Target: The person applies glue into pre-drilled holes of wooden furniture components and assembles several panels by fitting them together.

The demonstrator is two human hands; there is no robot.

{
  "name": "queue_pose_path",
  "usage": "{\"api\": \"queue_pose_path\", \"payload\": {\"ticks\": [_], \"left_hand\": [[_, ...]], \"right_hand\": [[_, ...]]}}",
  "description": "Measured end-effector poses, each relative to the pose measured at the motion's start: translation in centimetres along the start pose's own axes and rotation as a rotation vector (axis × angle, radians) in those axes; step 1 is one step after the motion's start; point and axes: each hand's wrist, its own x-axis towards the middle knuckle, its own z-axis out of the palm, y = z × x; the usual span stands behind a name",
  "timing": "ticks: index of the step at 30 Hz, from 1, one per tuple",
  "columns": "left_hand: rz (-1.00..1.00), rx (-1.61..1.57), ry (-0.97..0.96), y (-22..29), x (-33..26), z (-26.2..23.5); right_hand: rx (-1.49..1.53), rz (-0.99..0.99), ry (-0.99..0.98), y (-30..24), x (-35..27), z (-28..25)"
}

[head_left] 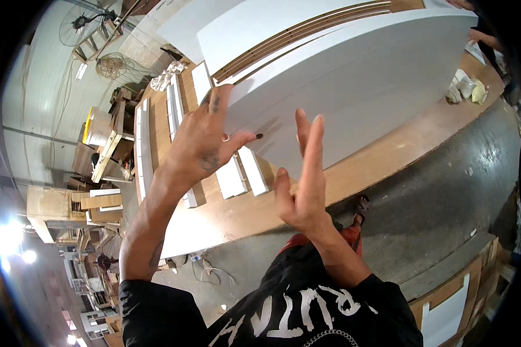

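A large white panel (353, 87) with a curved upper edge stands on its long side on the wooden worktable (388, 141). By the panel's left end is my left hand (200, 136), thumb stretched out and fingers apart. Whether its fingertips touch the panel's edge I cannot tell. In front of the panel's face my right hand (304, 191) is raised, fingers extended and thumb apart, holding nothing. White blocks (231, 176) lie on the tabletop below my left hand, partly under the panel's left end.
Behind the panel are stacked brown-edged boards (307, 34). Long white strips (143, 139) lie at the table's left. Near the right end sit pale bundles (469, 87), with another person's hand (474, 36) beyond. A fan (84, 24) stands far left; cables (211, 272) lie on the floor.
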Motion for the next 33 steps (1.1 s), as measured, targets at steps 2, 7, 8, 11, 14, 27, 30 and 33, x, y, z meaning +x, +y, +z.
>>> {"api": "queue_pose_path", "payload": {"ticks": [2, 7, 8, 11, 14, 27, 30, 33], "left_hand": [[-0.042, 0.016, -0.044, 0.8, 0.0, -0.3], [0.097, 0.102, 0.01, 0.8, -0.3, -0.1], [0.087, 0.09, 0.013, 0.8, -0.6, 0.0], [0.102, 0.046, 0.059, 0.9, -0.7, 0.3], [-0.02, 0.078, -0.012, 2.0, -0.9, -0.4], [0.054, 0.166, -0.024, 2.3, -1.4, -0.5], [0.105, 0.079, -0.005, 1.9, -1.8, -0.9], [0.085, 0.021, -0.043, 2.1, -2.1, -1.3]], "right_hand": [[-0.093, -0.042, -0.041, -0.4, 0.2, 1.2], [-0.227, -0.086, -0.076, -1.3, 0.2, 3.1], [-0.233, -0.08, -0.089, -1.6, 0.1, 3.4], [-0.279, -0.097, -0.092, -1.9, -0.4, 4.5], [-0.317, -0.045, -0.104, -2.8, -0.7, 4.8], [0.005, 0.023, -0.052, -4.9, 0.0, 3.7], [-0.031, 0.041, -0.114, -5.3, 0.2, 2.9], [0.17, 0.124, -0.092, -6.0, 0.2, 2.5]]}}
